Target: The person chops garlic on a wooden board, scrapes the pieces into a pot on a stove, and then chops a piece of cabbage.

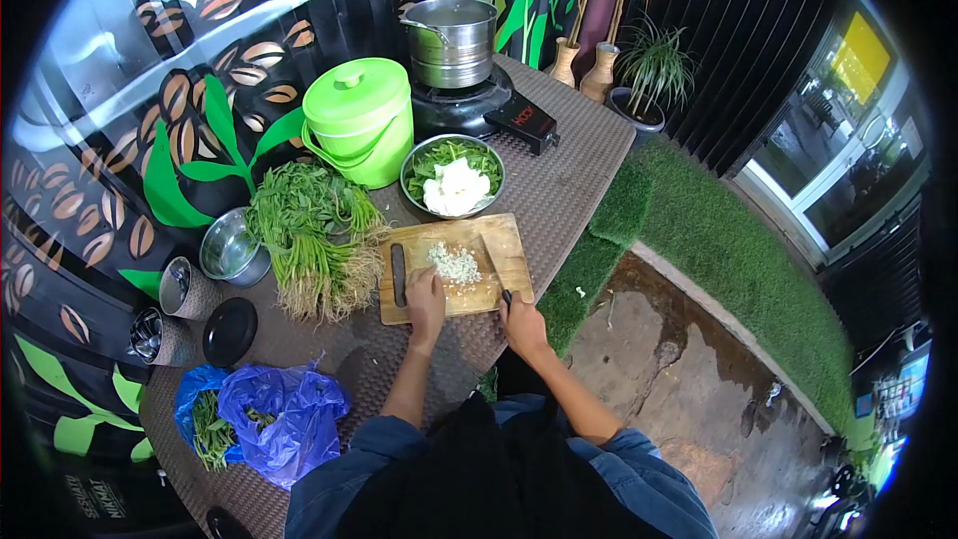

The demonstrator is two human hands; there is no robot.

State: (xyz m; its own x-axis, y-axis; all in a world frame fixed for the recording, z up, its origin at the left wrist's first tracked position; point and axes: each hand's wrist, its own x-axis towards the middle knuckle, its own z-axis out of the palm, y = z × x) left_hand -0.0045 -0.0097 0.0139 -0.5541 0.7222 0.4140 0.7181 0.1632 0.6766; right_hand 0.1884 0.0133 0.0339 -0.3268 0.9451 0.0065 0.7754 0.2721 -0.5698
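A wooden cutting board (pixel 399 310) lies near the table edge in front of me, with a heap of finely chopped white bits (pixel 455 263), possibly garlic, on it. My right hand (pixel 523 327) is wrapped round the black handle of a knife (pixel 490 258), at the board's right front edge. The blade points away from me, to the right of the heap. My left hand (pixel 426 303) rests on the board at the heap's near left side, fingers bunched together and pointing down. What lies under those fingertips is hidden. Left of them is the board's dark handle slot (pixel 398 274).
Behind the board stands a bowl (pixel 406 187) of cut greens with a white mass on top. A green lidded bucket (pixel 357 120), a pot (pixel 451 40) on a stove, a bunch of leafy greens (pixel 314 240), a metal bowl (pixel 235 248) and blue plastic bags (pixel 294 419) surround it.
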